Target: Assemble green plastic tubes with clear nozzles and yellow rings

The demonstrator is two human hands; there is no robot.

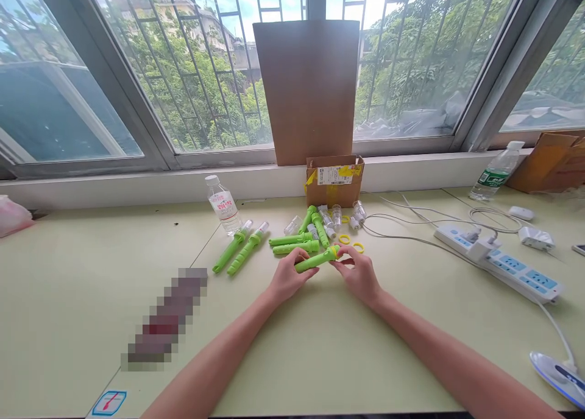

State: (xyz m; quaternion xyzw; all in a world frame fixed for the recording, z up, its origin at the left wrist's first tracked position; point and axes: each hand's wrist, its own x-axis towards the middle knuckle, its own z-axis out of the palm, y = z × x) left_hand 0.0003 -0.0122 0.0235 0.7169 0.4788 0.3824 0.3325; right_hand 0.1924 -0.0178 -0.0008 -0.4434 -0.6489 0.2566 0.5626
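From where I stand, the left hand (291,276) is closed around a green tube (313,261), held slightly tilted just above the counter (338,352). The right hand (360,276) has its fingertips at the yellow ring (335,252) on the tube's right end; whether they pinch it, I can't tell. Just beyond lie loose green tubes (296,247), clear caps (337,217) and loose yellow rings (344,239). To the left, two capped tubes (247,249) lie side by side near a water bottle (223,206). Behind the pile stands a cardboard box (334,190).
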